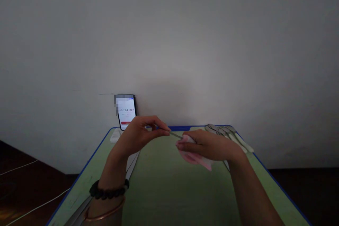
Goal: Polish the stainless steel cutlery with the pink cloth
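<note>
Between thumb and fingertips, my left hand (144, 130) pinches one end of a thin metal utensil (176, 135). Its other end runs into a pink and white cloth (194, 159), so I cannot tell what kind of utensil it is. My right hand (205, 143) is closed on the cloth, wrapped around that hidden end, and part of the cloth hangs below the fingers. Both hands are above the green table (180, 190), toward its far edge. Several spoons and forks (225, 132), some with pale handles (239, 144), lie beyond my right hand.
A phone (126, 113) showing a running timer leans against the wall (169, 42) at the back left. Near its base lies a small white object (115, 136). A long greyish strip (79, 212) passes under my left forearm. The table has a blue edge (287, 194).
</note>
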Tool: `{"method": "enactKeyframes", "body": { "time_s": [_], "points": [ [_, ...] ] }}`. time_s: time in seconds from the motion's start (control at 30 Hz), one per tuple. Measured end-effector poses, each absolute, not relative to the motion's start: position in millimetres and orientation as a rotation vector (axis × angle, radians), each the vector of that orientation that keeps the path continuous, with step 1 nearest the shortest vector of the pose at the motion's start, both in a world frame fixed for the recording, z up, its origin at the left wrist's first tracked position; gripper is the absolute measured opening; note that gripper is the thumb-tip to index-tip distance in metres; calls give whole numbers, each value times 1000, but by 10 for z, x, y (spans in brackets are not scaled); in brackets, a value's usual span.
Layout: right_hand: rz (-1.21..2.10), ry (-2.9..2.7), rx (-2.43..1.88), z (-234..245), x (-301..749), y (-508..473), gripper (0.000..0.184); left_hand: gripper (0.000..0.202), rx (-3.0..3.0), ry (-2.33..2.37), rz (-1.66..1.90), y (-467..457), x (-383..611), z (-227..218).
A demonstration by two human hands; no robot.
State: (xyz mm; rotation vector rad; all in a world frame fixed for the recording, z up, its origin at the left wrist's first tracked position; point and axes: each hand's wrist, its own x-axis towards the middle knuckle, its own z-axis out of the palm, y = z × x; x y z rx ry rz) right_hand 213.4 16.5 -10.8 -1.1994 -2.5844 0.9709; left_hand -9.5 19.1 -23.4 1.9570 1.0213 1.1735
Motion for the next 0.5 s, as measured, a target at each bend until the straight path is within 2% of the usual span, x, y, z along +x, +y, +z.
{"method": "enactKeyframes", "body": {
  "time_s": [0.07, 0.3, 0.5],
  "points": [
    [993, -2580, -1183, -109, 2130, 168, 35, 6, 1907, 1003, 1248, 191, -86, -225],
    [1086, -2505, -1162, -105, 2313, 206, 38, 10, 1400, 1076, 1867, 306, -387, -327],
    [1045, -2501, -1188, -153, 2177, 202, 38, 16, 1096, 860, 1966, 405, -367, -331]
  ]
}}
